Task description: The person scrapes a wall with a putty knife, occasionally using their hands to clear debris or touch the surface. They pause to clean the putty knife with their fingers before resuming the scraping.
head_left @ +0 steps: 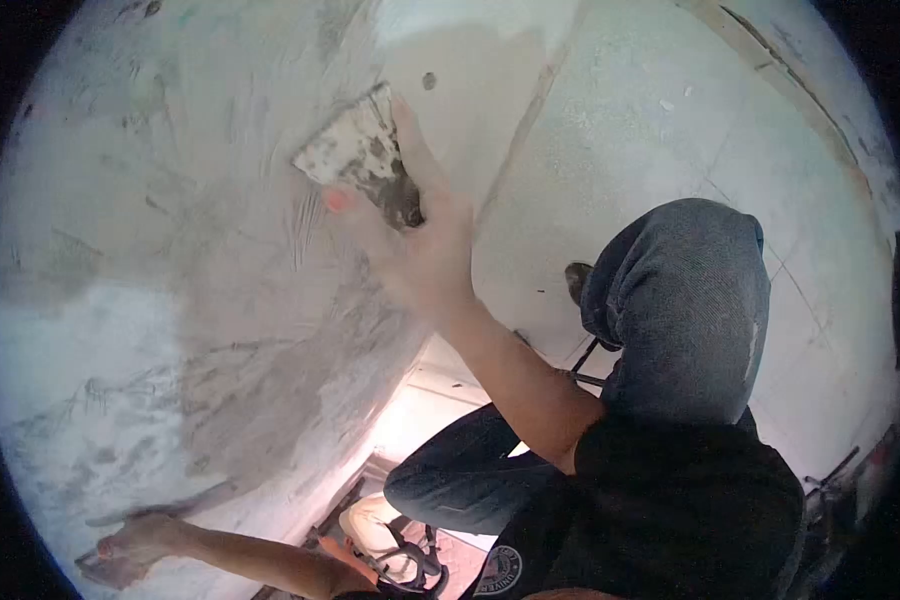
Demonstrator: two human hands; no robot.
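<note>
My right hand (425, 245), slightly blurred, grips a putty knife (365, 150) whose pale blade is smeared with dark grey filler. Its blade edge lies against the plastered wall (260, 170), beside fine drag marks in the grey coat. At the lower left my left hand (145, 540) is closed around a flat grey tool (180, 502) with a long thin edge, also close to the wall. Its handle is largely hidden by the fingers, and I cannot tell its exact kind.
Light tiles cover the floor (710, 130) at the right. My bent knee in jeans (685, 300) stands close to the right forearm. Near the wall's foot, below my other leg, lie a cream-coloured item (370, 525) and dark straps (410, 570). A dark round spot (429, 81) marks the wall.
</note>
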